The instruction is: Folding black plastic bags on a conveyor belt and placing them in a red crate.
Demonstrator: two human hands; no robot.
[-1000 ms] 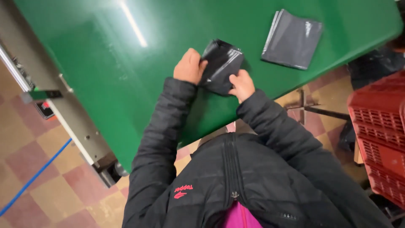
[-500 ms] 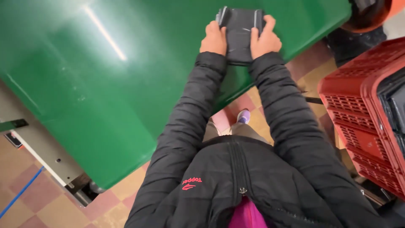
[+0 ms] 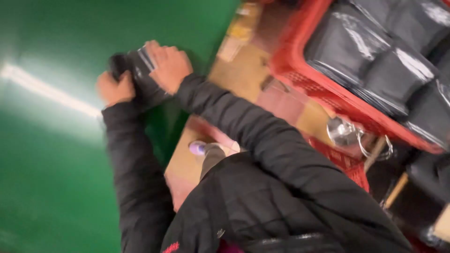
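Note:
Both of my hands grip one dark grey plastic packet above the green table. My left hand holds its left side and my right hand covers its right side and top. The packet looks bunched between the hands. The picture is blurred by motion, so finer detail of the packet is not clear. Black jacket sleeves run from both hands down to the bottom of the view.
A red plastic crate stands to the right, filled with several dark grey packets. A metal fitting hangs below its edge. Tiled floor shows between table and crate.
The view has swung to the right, bringing the red crate with its packets into sight. Both hands still hold the packet, which has moved from the table's far edge toward the crate side.

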